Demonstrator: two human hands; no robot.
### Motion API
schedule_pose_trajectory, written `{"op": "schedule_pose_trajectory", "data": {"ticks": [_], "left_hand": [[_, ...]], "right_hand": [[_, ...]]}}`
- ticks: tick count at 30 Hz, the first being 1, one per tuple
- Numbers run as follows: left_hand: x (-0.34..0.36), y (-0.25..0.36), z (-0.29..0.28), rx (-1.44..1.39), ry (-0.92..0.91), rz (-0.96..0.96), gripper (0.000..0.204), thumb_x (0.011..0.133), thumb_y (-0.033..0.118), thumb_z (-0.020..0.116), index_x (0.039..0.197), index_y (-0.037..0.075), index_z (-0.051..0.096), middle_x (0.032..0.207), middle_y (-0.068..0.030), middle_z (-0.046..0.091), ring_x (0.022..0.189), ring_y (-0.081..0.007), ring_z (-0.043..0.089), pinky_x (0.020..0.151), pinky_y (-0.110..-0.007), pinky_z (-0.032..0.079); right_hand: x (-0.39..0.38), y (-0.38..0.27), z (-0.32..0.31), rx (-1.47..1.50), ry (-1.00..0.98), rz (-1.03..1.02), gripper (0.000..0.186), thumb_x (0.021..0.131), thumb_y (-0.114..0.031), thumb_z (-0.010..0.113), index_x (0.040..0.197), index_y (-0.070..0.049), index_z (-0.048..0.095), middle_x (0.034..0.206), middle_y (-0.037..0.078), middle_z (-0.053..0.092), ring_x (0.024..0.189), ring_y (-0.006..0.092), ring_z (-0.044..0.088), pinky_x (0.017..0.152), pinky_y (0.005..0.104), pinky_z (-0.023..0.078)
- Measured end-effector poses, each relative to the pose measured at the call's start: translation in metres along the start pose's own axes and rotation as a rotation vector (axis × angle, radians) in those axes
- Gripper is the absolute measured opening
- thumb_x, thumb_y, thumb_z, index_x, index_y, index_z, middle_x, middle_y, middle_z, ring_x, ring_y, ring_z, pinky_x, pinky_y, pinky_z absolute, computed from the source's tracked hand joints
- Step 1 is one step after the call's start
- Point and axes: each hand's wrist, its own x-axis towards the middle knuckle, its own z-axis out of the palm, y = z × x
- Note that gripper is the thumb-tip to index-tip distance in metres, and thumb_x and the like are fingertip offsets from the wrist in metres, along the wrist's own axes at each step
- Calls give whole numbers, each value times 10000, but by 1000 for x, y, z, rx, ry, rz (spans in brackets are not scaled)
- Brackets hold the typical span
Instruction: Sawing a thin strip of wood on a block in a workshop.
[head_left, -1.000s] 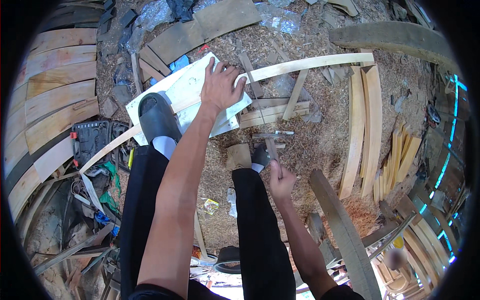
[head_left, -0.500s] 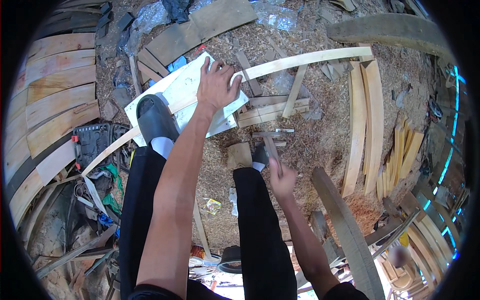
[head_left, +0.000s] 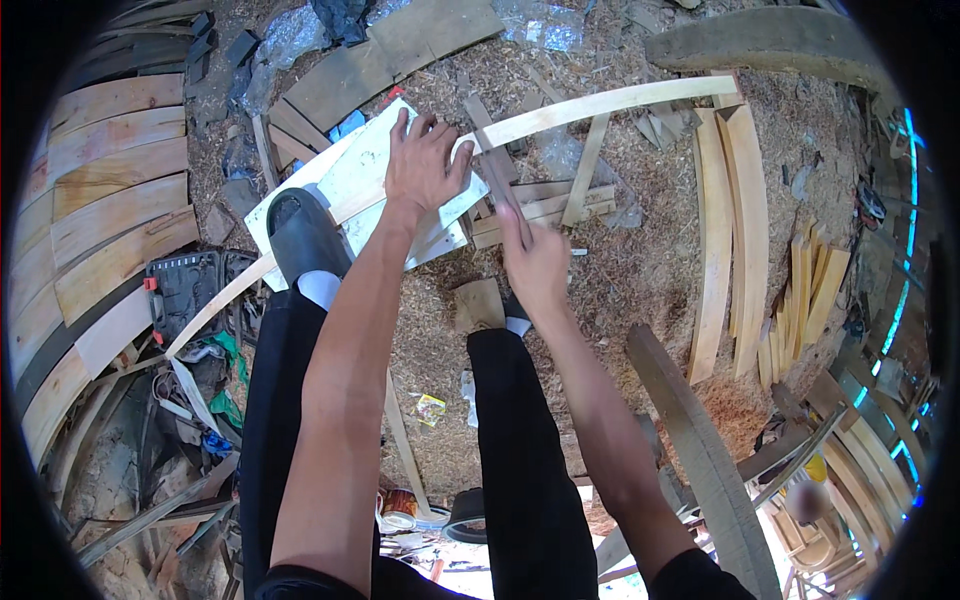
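A long, pale, curved wooden strip [head_left: 600, 103] crosses over a white board [head_left: 360, 150] on the ground. My left hand [head_left: 425, 168] bears down on the strip above the board, its fingers on the far side and its thumb on the near side. My left foot in a dark sandal [head_left: 303, 232] stands on the strip and board. My right hand [head_left: 538, 262] is closed round a long, narrow, blade-like tool [head_left: 497, 178]. The tool's far part overlaps the strip just right of my left hand; whether they touch, I cannot tell.
Wood shavings and offcuts [head_left: 545, 212] litter the ground. Long curved planks [head_left: 742, 240] and thin sticks [head_left: 803, 295] lie at right. Wide boards [head_left: 125, 155] line the left, beside an opened black tool case [head_left: 185, 290]. A thick beam [head_left: 700, 450] is near my right forearm.
My right hand has moved up and left with the blade-like tool, from beside my right foot to the strip. My left hand and the strip stay nearly in place.
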Motion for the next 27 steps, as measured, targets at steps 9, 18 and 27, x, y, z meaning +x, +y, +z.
{"op": "schedule_pose_trajectory", "data": {"ticks": [9,18,27], "left_hand": [[-6,-1,0,34,-2,-27,296,967,274,447,942,86,674,975,-55,671,1123,-252,545,1117,-530,252],[-1,7,-1,3,-32,-67,283,960,255,453,1040,65,646,1126,-72,618,1187,-249,504,1142,-507,226],[10,4,3,-135,117,-623,680,934,344,466,1480,-22,294,1586,-226,176,1497,-334,88,1207,-495,-28]], "right_hand": [[-85,31,-30,-51,-82,187,370,956,-356,597,1018,-8,707,624,213,608,608,371,663,540,383,489],[17,-11,5,32,-54,25,438,957,-370,591,853,44,689,635,263,590,630,427,643,543,436,475],[-95,27,-41,-53,-76,198,340,954,-321,611,935,0,720,580,195,584,528,276,660,522,365,474]]}}
